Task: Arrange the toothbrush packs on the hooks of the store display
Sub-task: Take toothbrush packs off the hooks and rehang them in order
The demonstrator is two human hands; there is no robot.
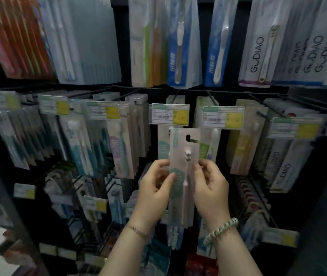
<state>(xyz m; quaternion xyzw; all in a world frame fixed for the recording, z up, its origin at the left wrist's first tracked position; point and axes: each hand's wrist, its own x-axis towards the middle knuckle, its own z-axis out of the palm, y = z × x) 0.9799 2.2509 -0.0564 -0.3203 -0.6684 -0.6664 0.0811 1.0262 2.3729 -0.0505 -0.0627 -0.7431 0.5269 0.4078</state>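
A tall pale toothbrush pack, with a pink-handled brush inside and a hang hole near its top, stands upright in front of the display. My left hand grips its left edge, thumb across the front. On the other side my right hand pinches the right edge at about the same height. The pack's hang hole sits just below a white and yellow price tag at the end of a black hook. Behind it a few similar packs hang on that hook.
Rows of black hooks carry many hanging toothbrush packs all around: orange and blue packs on the upper row, grey GUDIAO packs at the upper right and right. Price tags front each hook. Lower hooks jut out below right of my hands.
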